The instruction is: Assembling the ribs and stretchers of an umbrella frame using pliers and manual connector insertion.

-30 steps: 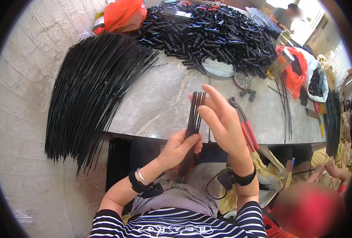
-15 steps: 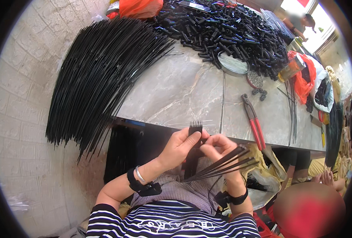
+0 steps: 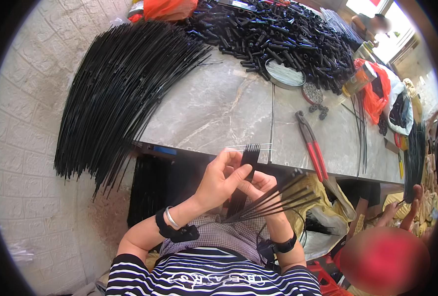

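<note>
My left hand [image 3: 220, 181] grips a flat row of thin black rods [image 3: 250, 159] near its upper end, thumb pressed on the front. Thin tips stick up side by side there, and thin pale wires [image 3: 264, 146] run crosswise at them. Whether the wires pass through the rods I cannot tell. Just right of and below the left thumb, my right hand [image 3: 262, 187] is closed at the row's edge, its fingertips partly hidden. The rods' other ends [image 3: 283, 200] fan out to the lower right, across my right wrist, above my checked apron [image 3: 204, 230].
The grey table [image 3: 199, 108] holds a big sheaf of black rods [image 3: 115, 93], a heap of short black tubes [image 3: 278, 39], a round tin [image 3: 285, 74] and red-handled cutters [image 3: 313, 150]. A co-worker [image 3: 384, 256] sits close at right; sacks [image 3: 322, 197] stand under the table edge.
My right hand has come down and in against the rods, from a raised pinch at the right. The row of rods has shifted slightly right and up. The co-worker's hands have moved.
</note>
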Demonstrator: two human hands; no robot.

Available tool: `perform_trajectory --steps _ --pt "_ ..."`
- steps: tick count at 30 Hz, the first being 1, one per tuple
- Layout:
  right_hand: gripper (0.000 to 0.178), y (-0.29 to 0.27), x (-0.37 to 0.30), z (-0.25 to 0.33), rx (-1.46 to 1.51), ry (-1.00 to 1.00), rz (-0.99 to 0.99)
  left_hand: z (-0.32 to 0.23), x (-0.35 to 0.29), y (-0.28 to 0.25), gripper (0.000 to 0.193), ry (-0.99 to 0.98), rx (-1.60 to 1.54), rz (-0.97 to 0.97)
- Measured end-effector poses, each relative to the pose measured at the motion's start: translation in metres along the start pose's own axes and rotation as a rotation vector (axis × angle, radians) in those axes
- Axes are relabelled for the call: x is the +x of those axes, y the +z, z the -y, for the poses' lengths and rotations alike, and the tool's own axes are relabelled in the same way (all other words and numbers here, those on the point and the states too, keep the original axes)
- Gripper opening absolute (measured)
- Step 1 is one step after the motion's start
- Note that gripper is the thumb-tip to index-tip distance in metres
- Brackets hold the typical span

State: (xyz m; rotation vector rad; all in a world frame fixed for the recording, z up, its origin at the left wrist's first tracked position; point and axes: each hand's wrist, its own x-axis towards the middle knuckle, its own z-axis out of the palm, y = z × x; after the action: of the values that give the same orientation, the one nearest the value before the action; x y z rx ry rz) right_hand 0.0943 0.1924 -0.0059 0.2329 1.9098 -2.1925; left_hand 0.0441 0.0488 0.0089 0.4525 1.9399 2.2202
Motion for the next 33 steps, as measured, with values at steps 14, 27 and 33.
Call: perform_trajectory --steps 14,27,33 --pt "0.015 -0.003 0.003 0.001 0.277 0.027 0.038 -0.007 0.008 -0.007 0.014 -0.167 -0.030 0.040" --pt "0.016 -0.006 0.006 -0.004 0.336 -0.025 0.024 -0.006 0.014 -0.002 0.014 -0.219 -0.044 0.039" --pt "0.015 -0.004 0.003 0.002 0.247 -0.031 0.017 -0.011 0.016 -0.008 0.015 -0.253 -0.003 0.067"
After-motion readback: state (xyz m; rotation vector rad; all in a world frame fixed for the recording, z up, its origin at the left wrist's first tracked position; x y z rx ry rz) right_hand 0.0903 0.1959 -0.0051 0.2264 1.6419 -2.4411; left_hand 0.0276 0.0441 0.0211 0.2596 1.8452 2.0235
